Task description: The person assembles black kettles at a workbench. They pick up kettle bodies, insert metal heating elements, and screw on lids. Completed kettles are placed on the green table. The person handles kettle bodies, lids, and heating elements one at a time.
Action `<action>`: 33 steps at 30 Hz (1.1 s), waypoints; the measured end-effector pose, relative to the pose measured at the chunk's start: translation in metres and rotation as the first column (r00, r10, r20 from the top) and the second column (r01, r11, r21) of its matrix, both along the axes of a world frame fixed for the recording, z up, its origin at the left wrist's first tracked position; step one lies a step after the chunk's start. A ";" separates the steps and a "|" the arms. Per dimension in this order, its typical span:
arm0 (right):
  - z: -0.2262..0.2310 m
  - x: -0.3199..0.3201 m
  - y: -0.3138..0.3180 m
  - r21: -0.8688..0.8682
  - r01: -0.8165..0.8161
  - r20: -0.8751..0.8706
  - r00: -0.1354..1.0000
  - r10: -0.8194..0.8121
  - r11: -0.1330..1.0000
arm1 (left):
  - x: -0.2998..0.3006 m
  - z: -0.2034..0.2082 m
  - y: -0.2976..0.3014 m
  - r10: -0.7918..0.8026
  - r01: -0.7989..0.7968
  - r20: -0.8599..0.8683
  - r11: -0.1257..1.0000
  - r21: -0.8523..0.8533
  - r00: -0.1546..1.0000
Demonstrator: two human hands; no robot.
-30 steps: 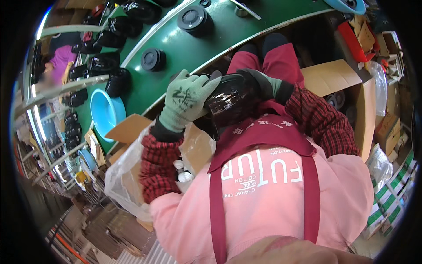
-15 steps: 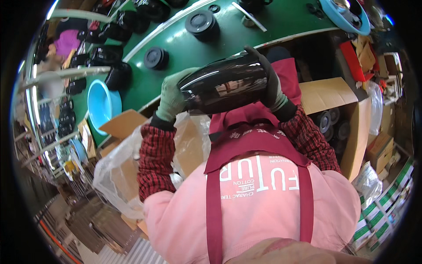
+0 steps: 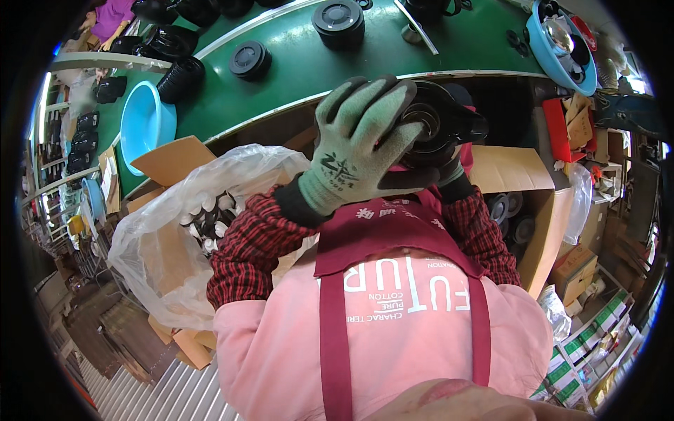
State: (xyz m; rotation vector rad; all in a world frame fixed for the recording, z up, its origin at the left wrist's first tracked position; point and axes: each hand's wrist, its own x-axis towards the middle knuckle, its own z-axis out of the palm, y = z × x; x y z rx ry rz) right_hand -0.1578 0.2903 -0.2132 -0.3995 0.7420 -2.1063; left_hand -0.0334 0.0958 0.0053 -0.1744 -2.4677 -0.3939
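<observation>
A glossy black jug (image 3: 460, 123), its round mouth and a spout-like projection showing, is held in front of my chest below the table edge. My left hand (image 3: 358, 144), in a green and dark grey glove, lies against its left side with the fingers bent over it and the thumb by the mouth. Mostly hidden behind the jug, my right hand (image 3: 451, 173) grips its lower right side; only part of that glove shows.
Across the green table (image 3: 295, 84) stand round black lids (image 3: 250, 60), a stack of larger black discs (image 3: 338, 24) and a blue basin (image 3: 149, 126). Another blue basin (image 3: 593, 74) holds parts at the right. Cartons flank me: a plastic-lined one (image 3: 161, 256) and one (image 3: 554, 231) with black round parts.
The jug has turned from lying crosswise to showing its mouth and has moved right. My left hand has shifted from its left end to beside the mouth. The view has moved slightly.
</observation>
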 end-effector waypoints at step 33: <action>-0.027 0.016 0.047 0.352 0.287 -0.579 0.814 -0.033 0.891 | 0.004 -0.032 0.030 -0.092 -0.047 0.197 0.794 0.606 0.976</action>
